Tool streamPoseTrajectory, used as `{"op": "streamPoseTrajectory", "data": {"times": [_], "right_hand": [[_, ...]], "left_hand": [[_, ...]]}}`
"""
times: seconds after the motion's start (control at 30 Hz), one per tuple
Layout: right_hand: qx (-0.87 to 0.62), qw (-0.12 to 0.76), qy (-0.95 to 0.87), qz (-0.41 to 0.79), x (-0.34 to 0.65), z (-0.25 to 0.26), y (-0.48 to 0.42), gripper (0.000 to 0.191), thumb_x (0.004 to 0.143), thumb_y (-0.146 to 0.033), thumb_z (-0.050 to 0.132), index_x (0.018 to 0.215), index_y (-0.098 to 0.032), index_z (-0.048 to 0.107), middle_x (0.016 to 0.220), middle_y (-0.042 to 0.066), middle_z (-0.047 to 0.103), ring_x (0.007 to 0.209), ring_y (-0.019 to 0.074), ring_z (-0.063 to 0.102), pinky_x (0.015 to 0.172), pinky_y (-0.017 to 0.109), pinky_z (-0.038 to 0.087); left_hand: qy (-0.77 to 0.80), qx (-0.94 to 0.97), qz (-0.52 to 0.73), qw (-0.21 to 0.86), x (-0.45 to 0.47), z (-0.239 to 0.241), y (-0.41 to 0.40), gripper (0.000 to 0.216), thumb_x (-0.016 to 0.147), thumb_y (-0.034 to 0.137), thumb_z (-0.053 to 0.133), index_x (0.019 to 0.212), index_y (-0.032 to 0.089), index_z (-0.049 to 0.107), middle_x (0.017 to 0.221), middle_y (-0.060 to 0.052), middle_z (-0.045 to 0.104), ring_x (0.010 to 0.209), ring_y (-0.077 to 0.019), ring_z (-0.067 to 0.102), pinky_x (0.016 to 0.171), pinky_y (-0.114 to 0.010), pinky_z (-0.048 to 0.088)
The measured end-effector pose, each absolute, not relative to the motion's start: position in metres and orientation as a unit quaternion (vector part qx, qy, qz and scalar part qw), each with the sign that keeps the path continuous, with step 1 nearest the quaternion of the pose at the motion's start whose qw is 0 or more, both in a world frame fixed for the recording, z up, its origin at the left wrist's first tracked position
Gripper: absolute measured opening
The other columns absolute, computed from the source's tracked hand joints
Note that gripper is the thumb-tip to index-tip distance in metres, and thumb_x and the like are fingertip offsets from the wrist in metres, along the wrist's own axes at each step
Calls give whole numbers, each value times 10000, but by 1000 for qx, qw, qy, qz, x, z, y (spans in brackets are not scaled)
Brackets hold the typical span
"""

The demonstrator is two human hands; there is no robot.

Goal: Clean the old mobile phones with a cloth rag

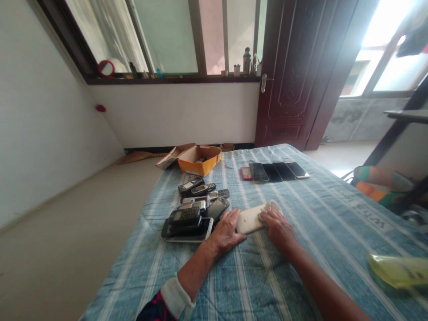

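Note:
A white smartphone [250, 219] lies slantwise over the striped cloth, its pale back facing up. My left hand [228, 232] grips its left end, with the thumb along the lower corner and the fingers at the upper one. At the opposite end, the fingers of my right hand [276, 227] are bent over the phone and cover part of it. Just left of my left hand is a heap of old mobile phones, among them a black keypad phone [183, 216] on top, a white-edged smartphone [207, 228] under it and a dark phone [218, 207].
An open orange box [199, 167] stands at the table's far left. Several dark-screened smartphones [274, 172] lie in a row at the far right, beside a small pink-edged item [246, 173]. A yellow translucent packet [397, 271] lies near the right edge of the blue striped cloth [247, 285].

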State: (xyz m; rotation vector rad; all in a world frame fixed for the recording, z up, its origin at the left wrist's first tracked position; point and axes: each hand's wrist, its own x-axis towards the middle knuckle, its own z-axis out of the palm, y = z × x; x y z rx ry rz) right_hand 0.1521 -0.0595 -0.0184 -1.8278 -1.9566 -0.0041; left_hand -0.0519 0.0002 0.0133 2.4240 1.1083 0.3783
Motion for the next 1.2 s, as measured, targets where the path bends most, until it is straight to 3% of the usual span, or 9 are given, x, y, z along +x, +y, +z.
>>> {"op": "streamPoseTrajectory", "data": {"times": [0.23,0.57,1.2], "right_hand": [[-666,206,-717,-12,142,-19,-70,401,894,-57,394,1138,-201,678,1268,83,619,1239,242,495,1050,370,366],[-604,233,-762,-30,114,-17,-79,264,902,-114,483,1035,-195,696,1141,87,645,1168,247,524,1027,366,384],[-579,264,-768,-74,107,-29,-80,293,880,-96,508,1077,-210,692,1186,90,638,1169,268,535,1019,415,400]], "left_hand": [[395,882,144,214,-51,15,-2,770,668,277,753,1358,142,440,1374,-152,515,1290,-328,442,1102,-454,352],[385,889,151,198,-50,9,1,705,688,276,732,1328,155,461,1343,-132,542,1254,-316,482,1087,-444,370],[370,897,159,184,-52,4,3,644,729,310,696,1306,140,465,1352,-157,542,1274,-303,482,1108,-450,347]]}}
